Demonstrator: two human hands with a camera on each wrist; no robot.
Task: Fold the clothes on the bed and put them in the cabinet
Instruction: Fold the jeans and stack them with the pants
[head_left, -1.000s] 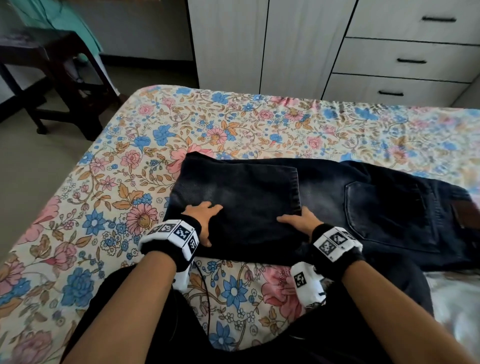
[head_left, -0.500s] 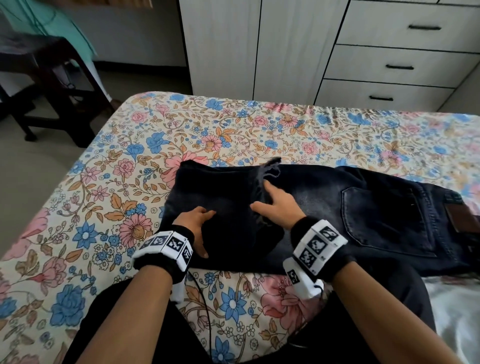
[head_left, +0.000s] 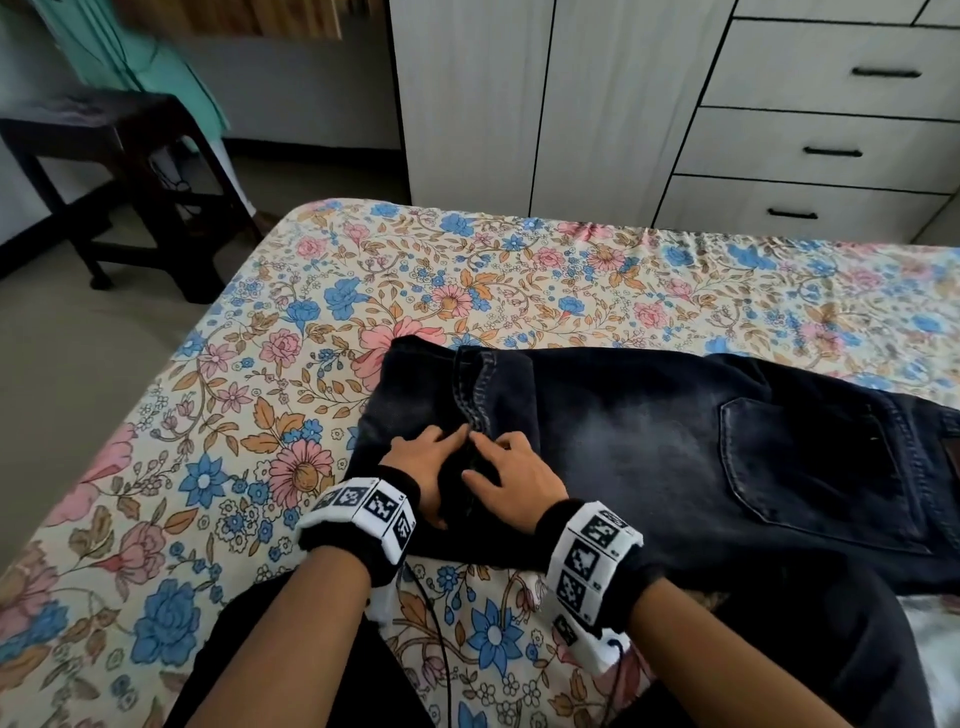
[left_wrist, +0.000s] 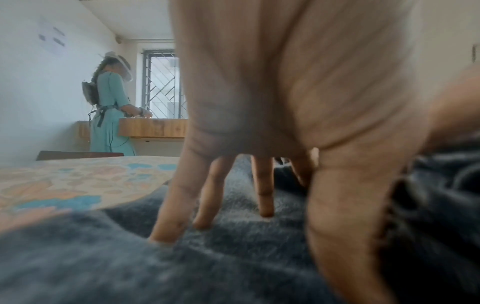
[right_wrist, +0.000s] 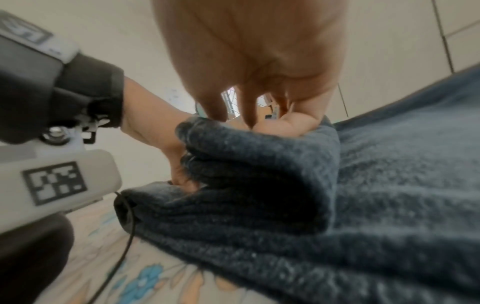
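Dark blue jeans (head_left: 649, 441) lie across the floral bed sheet (head_left: 363, 291), back pocket up, with the leg end folded over at the left. Both hands meet on that folded end beside its stitched hem. My left hand (head_left: 423, 460) rests on the denim (left_wrist: 233, 267) with straight, spread fingers (left_wrist: 265, 185). Just to its right, my right hand (head_left: 511, 470) curls its fingers (right_wrist: 246, 107) over a raised fold of denim (right_wrist: 259, 154) and pinches it against the thumb. The white cabinet (head_left: 519, 104) stands past the far edge of the bed.
Drawers (head_left: 831, 145) with black handles sit to the right of the cabinet doors. A dark wooden table (head_left: 130, 171) stands on the floor at the left. Another person in a teal dress (left_wrist: 109, 113) stands at a wooden counter by the window. My dark trousers (head_left: 779, 649) fill the near edge.
My right hand slid left along the folded leg end to meet the left hand, bunching the hem up into a ridge. The left hand barely moved. The head view tilted upward.
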